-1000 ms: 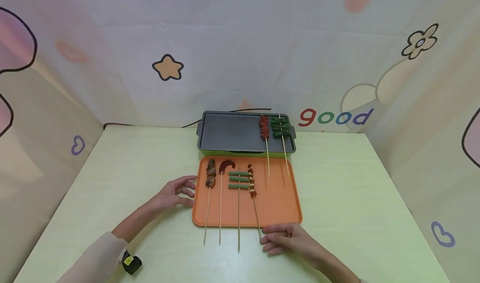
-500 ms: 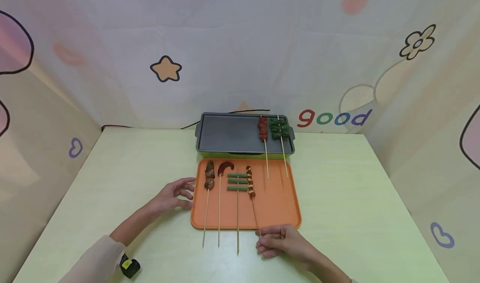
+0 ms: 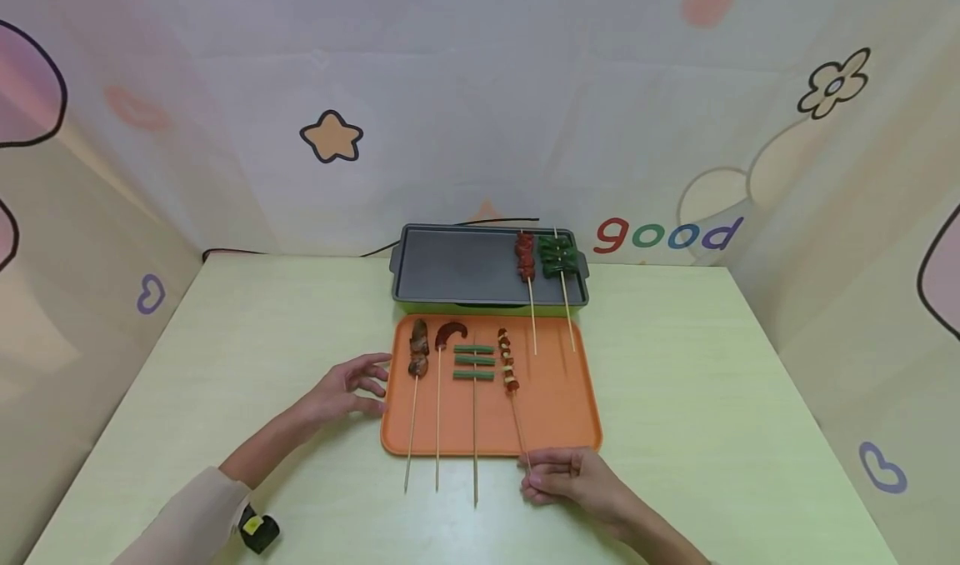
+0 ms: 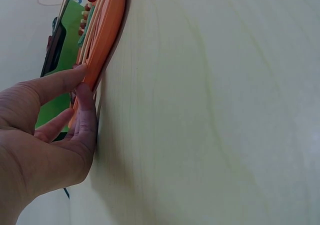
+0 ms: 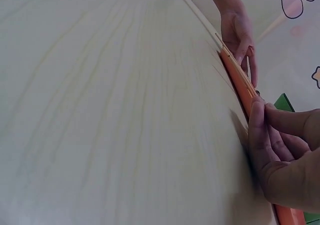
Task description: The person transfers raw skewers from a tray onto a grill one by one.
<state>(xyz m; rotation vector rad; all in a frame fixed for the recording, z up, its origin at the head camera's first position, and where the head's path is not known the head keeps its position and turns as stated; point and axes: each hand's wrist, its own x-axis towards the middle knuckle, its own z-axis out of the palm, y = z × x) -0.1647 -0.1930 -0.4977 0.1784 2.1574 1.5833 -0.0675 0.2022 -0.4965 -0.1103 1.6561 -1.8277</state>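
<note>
My right hand (image 3: 573,482) pinches the stick end of a skewer with small red and pale pieces (image 3: 507,361), whose food part lies over the orange tray (image 3: 555,415). Left of it on the tray is a skewer of green bars (image 3: 474,361), with a small gap between them. Farther left lie a curled dark red skewer (image 3: 450,333) and a skewer of brown chunks (image 3: 418,348). My left hand (image 3: 345,390) has its fingertips at the tray's left edge, fingers relaxed and apart. In the left wrist view, the thumb and index fingertips meet the tray rim (image 4: 107,45).
Behind the tray stands a grill with a grey plate (image 3: 457,265) and green base. On its right side lie a red meat skewer (image 3: 526,257) and a green leafy skewer (image 3: 557,257), sticks overhanging the tray. A printed curtain (image 3: 450,90) backs the table (image 3: 675,398).
My right hand has shifted the red and pale skewer slightly right, so it no longer overlaps the green-bar skewer. My left hand has stayed at the tray's edge.
</note>
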